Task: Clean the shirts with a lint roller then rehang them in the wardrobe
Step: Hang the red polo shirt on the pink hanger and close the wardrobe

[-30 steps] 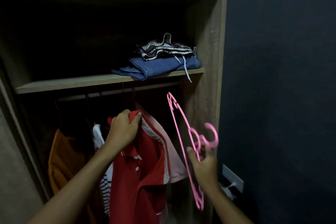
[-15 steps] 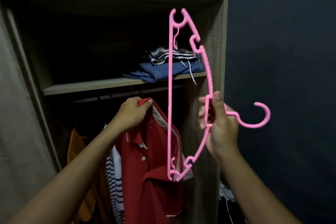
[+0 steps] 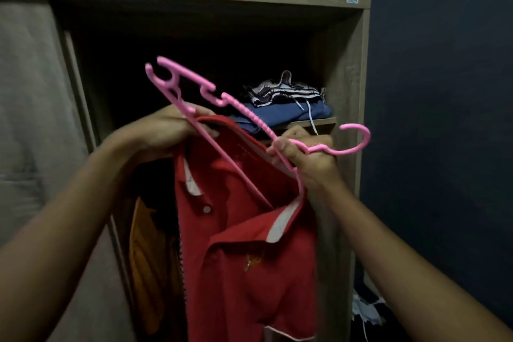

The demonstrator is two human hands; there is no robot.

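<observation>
Evidently the shirt (image 3: 249, 258) looks soft and limp; the left hand (image 3: 166, 130) pinches its collar, while the right hand (image 3: 308, 158) clasps the light, stiff hanger (image 3: 249, 117) near its hook.

wardrobe shelf (image 3: 319, 123), folded clothes (image 3: 288, 105) on it

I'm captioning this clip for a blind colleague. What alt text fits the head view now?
A right hand grips a pink hanger near its hook while the left hand holds the collar of a red polo shirt, one hanger end slipped into its neck opening. Behind is an open wooden wardrobe with folded clothes on its shelf.
</observation>
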